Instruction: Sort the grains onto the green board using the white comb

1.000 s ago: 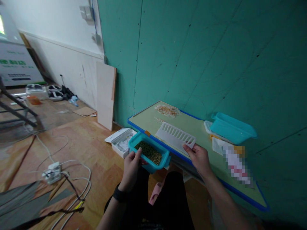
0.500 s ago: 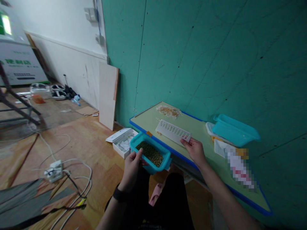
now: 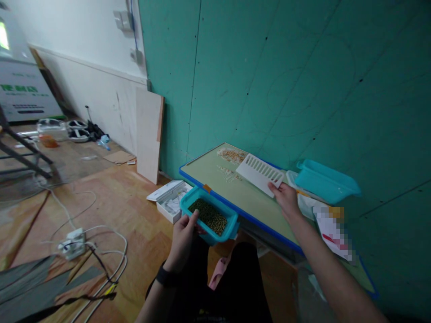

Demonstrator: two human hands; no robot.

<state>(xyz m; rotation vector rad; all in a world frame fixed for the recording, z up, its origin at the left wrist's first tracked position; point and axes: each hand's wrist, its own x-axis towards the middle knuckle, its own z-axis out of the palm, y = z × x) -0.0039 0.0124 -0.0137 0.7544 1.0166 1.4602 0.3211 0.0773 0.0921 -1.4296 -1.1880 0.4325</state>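
My left hand [image 3: 184, 231] grips the near left rim of a turquoise plastic container [image 3: 232, 231], its thumb over the edge. Inside lie green beans [image 3: 203, 210] at the left and tan, pea-sized beans [image 3: 218, 224] at the right. A white slotted plastic strip [image 3: 257, 176] is pinched at its right end by my right hand [image 3: 285, 197], held over the table [image 3: 195, 167]. A pile of tan beans [image 3: 232, 155] lies behind its left end. Several loose beans [image 3: 229, 172] are scattered on the tabletop left of the strip.
A second turquoise container [image 3: 328, 181] stands at the table's right, beside a blurred white packet [image 3: 333, 233]. An open white box [image 3: 168, 208] rests on the floor by the table. Cables and a power strip [image 3: 72, 244] lie at left. A green wall [image 3: 235, 67] rises behind.
My right hand has moved the slotted strip right and back, away from the scattered beans, which now show more fully. My left hand and its container stay nearly in place.
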